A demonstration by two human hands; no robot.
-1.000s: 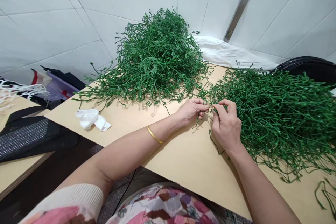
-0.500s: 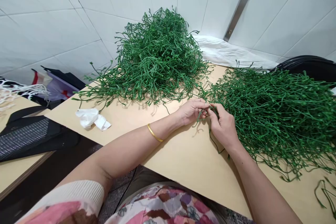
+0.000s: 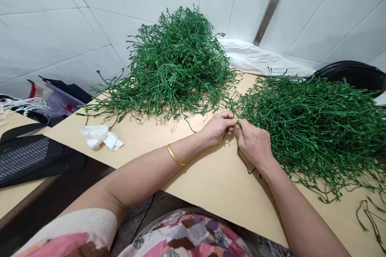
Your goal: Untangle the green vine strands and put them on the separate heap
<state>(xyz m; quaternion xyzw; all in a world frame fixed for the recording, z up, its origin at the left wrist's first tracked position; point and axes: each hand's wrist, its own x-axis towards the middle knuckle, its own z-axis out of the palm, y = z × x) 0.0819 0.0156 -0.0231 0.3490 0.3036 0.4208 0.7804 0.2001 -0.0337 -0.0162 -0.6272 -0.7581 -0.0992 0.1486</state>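
Note:
My left hand (image 3: 217,129) pinches a thin green cord (image 3: 246,165) between thumb and fingers, just above the table (image 3: 208,180). Fingertips touching it, my right hand (image 3: 255,143) is closed on the same cord, whose tail hangs below and curls on the tabletop. The exact spot between the fingers is partly hidden. Behind my left hand rises a tall heap of green cords (image 3: 177,60) with small knot-like ends. A second, wider pile of green cords (image 3: 316,124) lies right beside my right hand.
A crumpled white tissue (image 3: 101,136) lies left of my forearm. Several loose cords (image 3: 372,221) are at the right edge. White cloth (image 3: 256,56) and a round black case (image 3: 350,76) sit along the tiled wall. Black mesh fabric (image 3: 27,160) rests on a lower surface at left.
My hands have drawn together, and the right fingers have closed in more tightly on the cord. The whole view has shifted slightly; the piles look the same.

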